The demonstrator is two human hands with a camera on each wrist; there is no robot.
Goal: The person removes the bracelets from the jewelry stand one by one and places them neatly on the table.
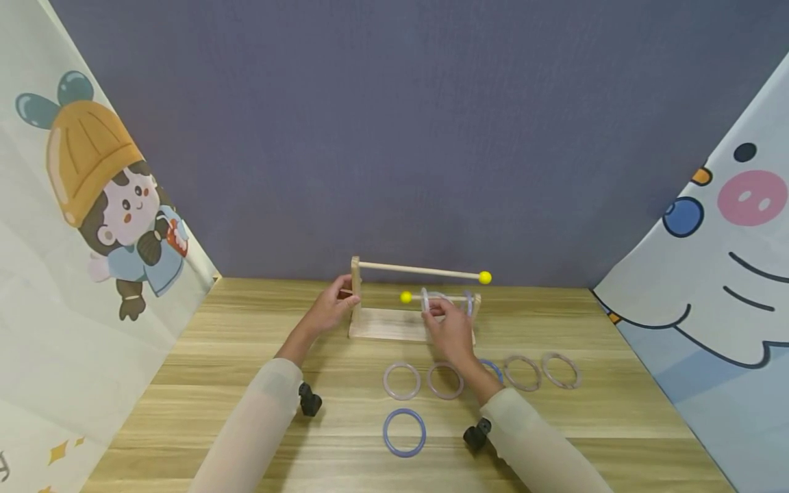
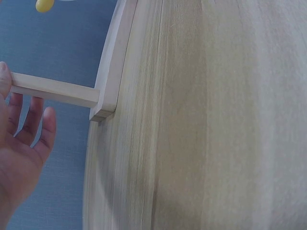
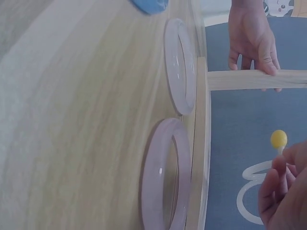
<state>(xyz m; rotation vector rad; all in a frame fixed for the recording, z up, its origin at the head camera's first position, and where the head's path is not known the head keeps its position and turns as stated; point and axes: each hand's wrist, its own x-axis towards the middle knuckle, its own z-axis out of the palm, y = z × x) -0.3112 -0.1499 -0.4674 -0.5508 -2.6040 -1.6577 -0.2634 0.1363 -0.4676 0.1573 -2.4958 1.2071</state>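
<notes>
A wooden stand [image 1: 394, 324] has two posts, each bearing a rod tipped with a yellow ball. My left hand [image 1: 328, 309] grips its left post [image 2: 57, 89], thumb on one side and fingers on the other. Around the lower rod, just inside its yellow ball [image 1: 405, 297], is a pale ring [image 1: 424, 300] that my right hand [image 1: 453, 333] pinches. Another whitish ring shows partly behind the right fingers. A lavender ring [image 1: 469, 303] hangs on the same rod close to the right post. No ring is on the upper rod [image 1: 419, 270].
Several bangle-like rings lie on the wooden table [image 1: 296, 452] before the stand: pale pink ones [image 1: 386, 376], a blue one [image 1: 385, 438] nearest me, another blue one [image 1: 498, 370] partly under my right forearm. A grey-blue panel [image 1: 394, 137] rises behind.
</notes>
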